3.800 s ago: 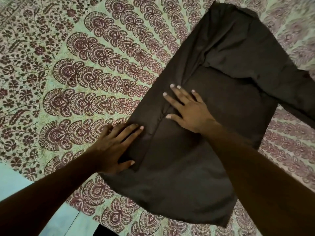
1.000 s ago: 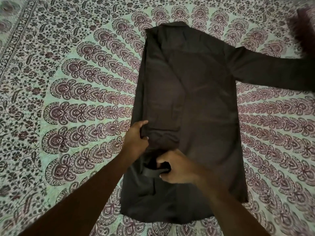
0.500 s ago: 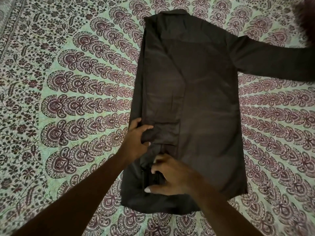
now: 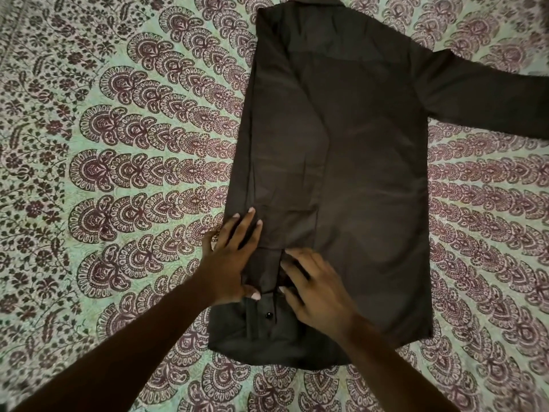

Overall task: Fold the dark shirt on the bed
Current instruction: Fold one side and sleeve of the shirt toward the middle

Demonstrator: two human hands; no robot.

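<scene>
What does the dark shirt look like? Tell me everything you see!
The dark shirt is smooth brownish-black cloth, lying flat on the patterned bedspread, with its collar at the far end. Its left side is folded inward, and a black button shows near the hem. One sleeve sticks out to the right, unfolded. The left hand and right hand press on its lower left part.

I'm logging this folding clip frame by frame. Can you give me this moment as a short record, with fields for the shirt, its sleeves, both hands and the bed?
shirt: dark shirt lies flat, collar away from the person
left side: folded in over the body, folded sleeve running down it
other sleeve: stretched out to the right, not yet folded
left hand: flat, pressing the folded edge
right hand: fingers spread on the folded sleeve, above a button
surface: patterned bed cover
</scene>
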